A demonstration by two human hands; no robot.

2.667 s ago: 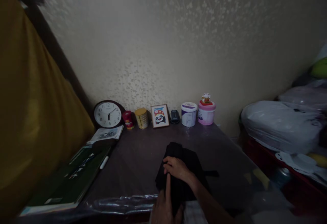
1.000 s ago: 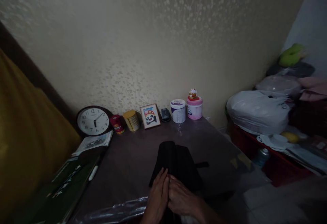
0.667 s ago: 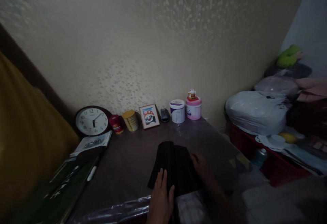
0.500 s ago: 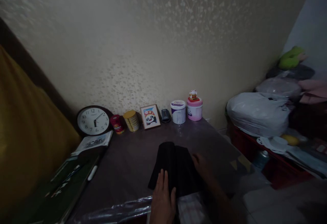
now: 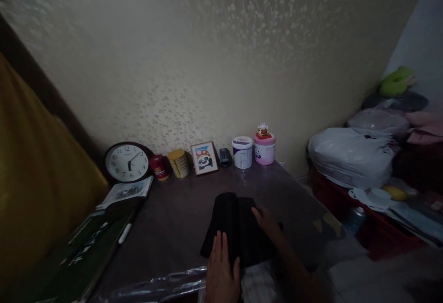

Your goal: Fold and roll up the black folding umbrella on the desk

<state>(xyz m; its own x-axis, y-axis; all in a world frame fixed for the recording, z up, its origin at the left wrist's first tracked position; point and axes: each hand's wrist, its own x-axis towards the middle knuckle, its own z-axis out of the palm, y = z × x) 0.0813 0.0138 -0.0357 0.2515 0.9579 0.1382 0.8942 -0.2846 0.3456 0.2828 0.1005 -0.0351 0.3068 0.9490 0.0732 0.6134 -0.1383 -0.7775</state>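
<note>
Black cloth (image 5: 224,220): well in front of the framed picture (image 5: 204,158). Left hand (image 5: 222,268): flat on cloth, fingers straight, grasping nothing. Right hand (image 5: 266,222): fingers curled at cloth's edge, right of framed picture; whether gripping, cannot tell.

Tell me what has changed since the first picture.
The right hand has moved from on top of the black cloth to its right edge; whether it grips there is unclear. The left hand, then pointing a finger toward the right one, now lies flat on the cloth's near part. The clock, picture frame and cat figurine keep their places.
</note>
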